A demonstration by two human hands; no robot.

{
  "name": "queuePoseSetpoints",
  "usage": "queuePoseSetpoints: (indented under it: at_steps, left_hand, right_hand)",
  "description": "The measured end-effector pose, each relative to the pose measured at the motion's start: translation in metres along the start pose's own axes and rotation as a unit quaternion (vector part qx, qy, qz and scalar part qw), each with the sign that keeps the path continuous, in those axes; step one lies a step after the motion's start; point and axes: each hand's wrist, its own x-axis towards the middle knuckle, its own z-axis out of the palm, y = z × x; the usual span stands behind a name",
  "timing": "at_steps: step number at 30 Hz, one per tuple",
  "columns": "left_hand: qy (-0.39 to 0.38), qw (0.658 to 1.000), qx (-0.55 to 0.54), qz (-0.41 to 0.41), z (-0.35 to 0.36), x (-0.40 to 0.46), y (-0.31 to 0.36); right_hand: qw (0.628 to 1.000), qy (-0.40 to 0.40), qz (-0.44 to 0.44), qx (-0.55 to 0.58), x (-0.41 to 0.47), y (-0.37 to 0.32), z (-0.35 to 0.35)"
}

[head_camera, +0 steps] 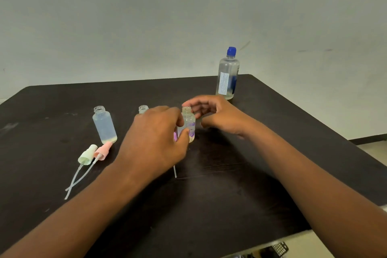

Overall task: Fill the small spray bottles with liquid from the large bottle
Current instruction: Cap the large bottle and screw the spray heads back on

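The small spray bottle [187, 124] with the purple print stands upright and uncapped near the middle of the dark surface [272, 153], its long axis vertical, the left hand [156, 142] pinching its body between thumb and fingers (a purple spray head seems tucked under that hand, its tube poking out below). The right hand [217, 117] hovers just beside the neck, fingers loosely curled, holding nothing I can see — and it is the nearer grip to the large bottle [227, 75], which stands capped behind and to the right.

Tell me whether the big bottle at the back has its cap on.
Capped: the large bottle stands upright with its blue cap on its neck.
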Motion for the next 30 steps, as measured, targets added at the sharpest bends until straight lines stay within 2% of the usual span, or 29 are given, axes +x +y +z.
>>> queuePoseSetpoints:
  at_steps: [7, 13, 17, 23, 30]
  left_hand:
    - [0.023, 0.999, 0.016, -0.037, -0.001, -0.007, -0.002]
    - [-0.048, 0.991, 0.079, -0.093, 0.018, -0.005, -0.012]
    - [-0.075, 0.990, 0.058, -0.106, 0.024, -0.003, -0.011]
    - [-0.053, 0.991, 0.008, -0.126, 0.019, -0.005, -0.008]
    - [0.030, 0.994, -0.058, -0.090, 0.007, -0.010, 0.002]
  right_hand:
    - [0.994, -0.097, -0.018, 0.054, -0.004, 0.009, 0.007]
    - [0.998, -0.032, -0.043, 0.025, -0.005, 0.008, 0.017]
    - [0.999, 0.006, -0.051, 0.014, -0.006, 0.005, 0.022]
    - [0.998, 0.044, -0.049, 0.010, -0.009, 0.001, 0.024]
    - [0.996, 0.070, -0.045, 0.037, -0.014, -0.001, 0.018]
